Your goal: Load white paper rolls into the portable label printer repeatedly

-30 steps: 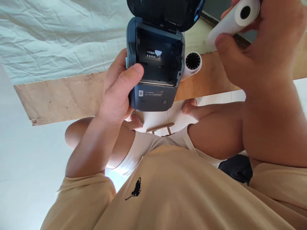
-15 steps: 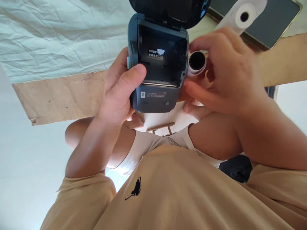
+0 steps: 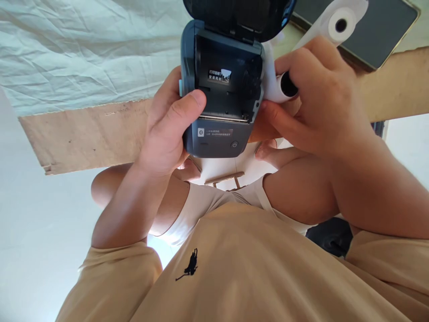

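My left hand [image 3: 170, 120] grips a dark blue-grey portable label printer [image 3: 217, 138] by its left side, thumb over the rim of the bay. The printer's black lid [image 3: 237, 18] is flipped up, and no roll sits in the bay, where a small printed sticker shows. Just right of the printer, my right hand [image 3: 318, 94] holds a white paper roll [image 3: 276, 89] between thumb and fingers. The roll's dark hollow core faces right, and its left end is beside or behind the printer's edge; I cannot tell whether they touch.
Another white paper roll [image 3: 342, 24] lies at the upper right on a dark flat phone-like or tablet-like device [image 3: 385, 31]. A pale green cloth [image 3: 83, 53] covers the wooden board [image 3: 90, 138], whose near edge is bare. My knees are below the board.
My right hand has turned the paper roll, so its open core now points right instead of up toward me. The printer has barely shifted in my left hand.
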